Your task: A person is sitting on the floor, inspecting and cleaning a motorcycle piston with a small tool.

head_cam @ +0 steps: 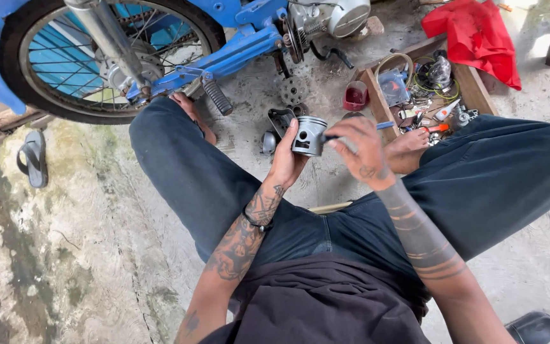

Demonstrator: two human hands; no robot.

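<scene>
Left hand (286, 162) fingers clasp piston (309, 135); right hand (362, 148) touches it.

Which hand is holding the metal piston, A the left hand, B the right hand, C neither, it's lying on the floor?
A: the left hand grips the silver piston from the side, while the right hand works at it with a blue-handled tool.

Both bare forearms carry dark tattoos; a black wristband (257, 223) circles the left wrist, above dark blue jeans (364, 223) and a dark shirt (326, 306).
</scene>
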